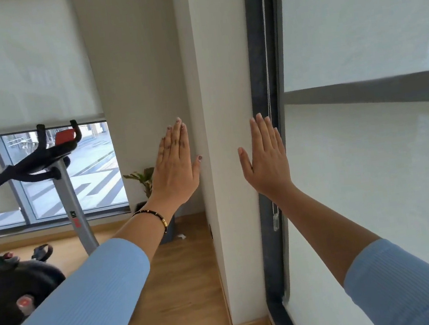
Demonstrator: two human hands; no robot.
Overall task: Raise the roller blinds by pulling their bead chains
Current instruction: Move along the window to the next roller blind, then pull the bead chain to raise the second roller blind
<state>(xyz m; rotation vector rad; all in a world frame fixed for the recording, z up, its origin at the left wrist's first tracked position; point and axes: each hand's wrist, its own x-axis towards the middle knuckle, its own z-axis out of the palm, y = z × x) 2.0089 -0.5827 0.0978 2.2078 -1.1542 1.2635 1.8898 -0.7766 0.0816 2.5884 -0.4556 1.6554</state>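
A white roller blind (pixel 374 170) covers the right window down to the floor. Its thin bead chain (pixel 265 49) hangs along the dark window frame (pixel 262 76) and ends in a clear plastic weight (pixel 276 222). My right hand (pixel 267 156) is held flat with fingers straight, just left of the chain and not gripping it. My left hand (pixel 175 166) is also flat and holds nothing, in front of the white wall pillar (pixel 220 54). A second blind (pixel 28 63) at the far left is partly raised, with glass showing below it.
An exercise bike (pixel 47 160) stands at the left on the wooden floor (pixel 183 272). A potted plant (pixel 143 178) sits in the corner behind my left hand. Another blind covers the window at the far left edge.
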